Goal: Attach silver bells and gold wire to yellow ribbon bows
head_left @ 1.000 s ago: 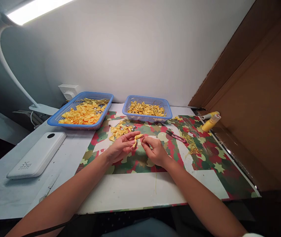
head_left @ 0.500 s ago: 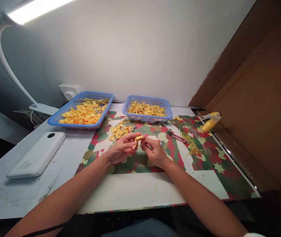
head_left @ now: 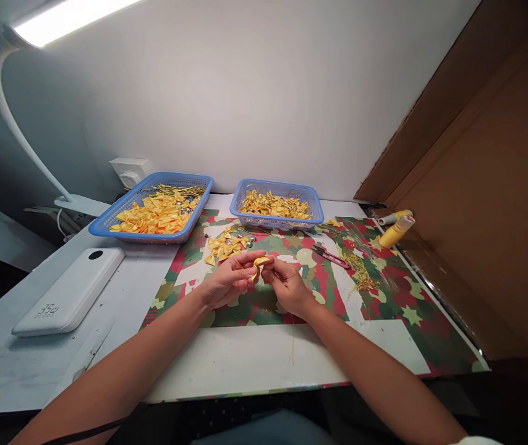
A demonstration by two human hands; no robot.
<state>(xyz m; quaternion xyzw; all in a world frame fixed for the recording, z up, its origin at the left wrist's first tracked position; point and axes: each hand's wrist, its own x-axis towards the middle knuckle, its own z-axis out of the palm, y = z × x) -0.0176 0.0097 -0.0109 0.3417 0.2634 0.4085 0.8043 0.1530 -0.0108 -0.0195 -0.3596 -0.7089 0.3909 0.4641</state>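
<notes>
Between my two hands is a yellow ribbon bow (head_left: 259, 263), held above the patterned mat (head_left: 245, 315). My left hand (head_left: 229, 279) pinches its left part between thumb and fingers. The fingertips of my right hand (head_left: 289, 287) are closed at the bow's right end; a thin thread (head_left: 292, 346) hangs below that hand. What exactly the right fingertips grip is too small to make out. Just behind my left hand lies a small pile of yellow bows (head_left: 224, 245), with several small silver bells (head_left: 248, 240) beside it.
Two blue baskets stand at the back: the left basket (head_left: 101, 224) holds yellow bows and gold cords, the right basket (head_left: 317, 213) finished-looking bows. Thread snips (head_left: 333, 256), thread scraps (head_left: 363, 275) and a yellow thread spool (head_left: 394, 233) lie right. A white power bank (head_left: 69, 293) and lamp (head_left: 7, 117) are left.
Almost nothing differs. My right hand has shifted very slightly at the bow, while my left hand keeps its hold.
</notes>
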